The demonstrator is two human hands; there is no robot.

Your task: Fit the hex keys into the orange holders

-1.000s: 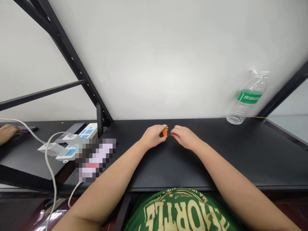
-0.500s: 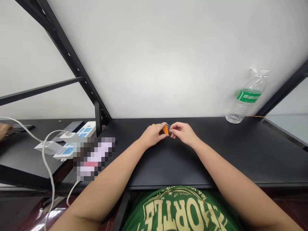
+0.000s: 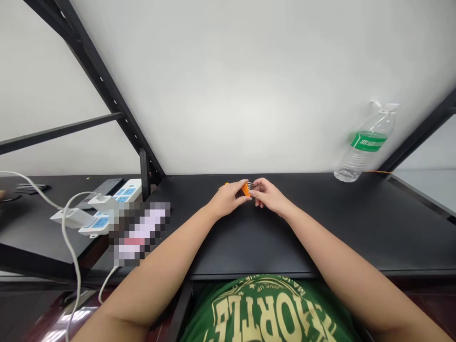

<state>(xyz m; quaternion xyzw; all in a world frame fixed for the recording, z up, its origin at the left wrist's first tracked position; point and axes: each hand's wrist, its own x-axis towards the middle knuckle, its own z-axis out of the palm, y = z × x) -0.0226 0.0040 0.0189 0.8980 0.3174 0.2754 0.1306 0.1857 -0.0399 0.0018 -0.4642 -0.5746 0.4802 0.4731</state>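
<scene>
Over the middle of the black tabletop, my left hand is closed around a small orange holder, thumb in front and fingers behind. Several thin, bent metal rods stick out of its right side, rather like a set of hex keys. My right hand pinches at these rods from the right, its fingertips close to the holder and to my left thumb. The fingers cover much of the holder and the rod ends, so I cannot tell how many rods are held.
At the left lies a phone-like blurred thing with a cable, beside a white power strip with plugged-in chargers. A clear water bottle stands at the back right by the wall. A black metal frame post rises at the left.
My right hand has shifted slightly left and up, its fingers now closer over the metal rods. At the far left, another person's hand has mostly left the view.
</scene>
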